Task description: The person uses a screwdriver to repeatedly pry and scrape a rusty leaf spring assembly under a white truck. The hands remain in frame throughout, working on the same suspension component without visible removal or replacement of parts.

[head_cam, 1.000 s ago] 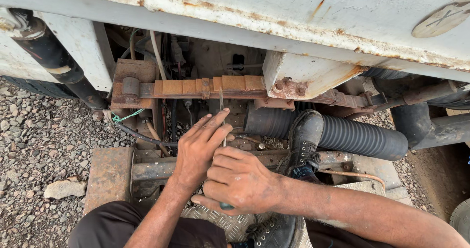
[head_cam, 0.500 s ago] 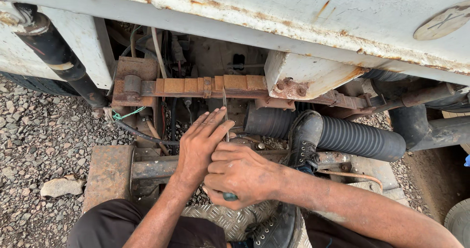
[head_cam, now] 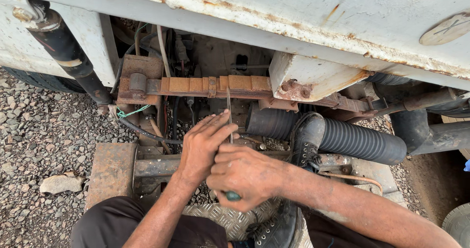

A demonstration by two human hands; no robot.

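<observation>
Hands: right hand [head_cam: 247,175] clenched around the teal handle of a long thin metal screwdriver [head_cam: 229,121]; the handle's end shows below the fist; left hand [head_cam: 204,143] just beside it, fingers stretched narrow and flat, fingertips resting against the shaft
Screwdriver: upright, its thin shaft rising from between the two hands toward the rusty orange leaf spring [head_cam: 215,85]; tip near the spring's lower edge, whether touching I cannot tell
Leaf spring: stacked flat rusted plates running across beneath the worn white vehicle body [head_cam: 303,13]; its left end bolted in a rusty bracket [head_cam: 139,79]
Right of hands: black ribbed rubber hose [head_cam: 360,141] lying level; black laced boot [head_cam: 304,140] set against it, toe up; a second black boot [head_cam: 274,228] at the bottom edge
Below hands: ridged grey metal tread plate [head_cam: 223,217]; rusty steel frame beam [head_cam: 147,167] just left of the left wrist
Left side: grey gravel ground [head_cam: 44,145] with a pale flat stone [head_cam: 59,183]; black shock absorber tube [head_cam: 68,52] slanting down from the upper left corner
Wires: green wire [head_cam: 128,113] and black cable [head_cam: 142,133] hanging by the bracket
</observation>
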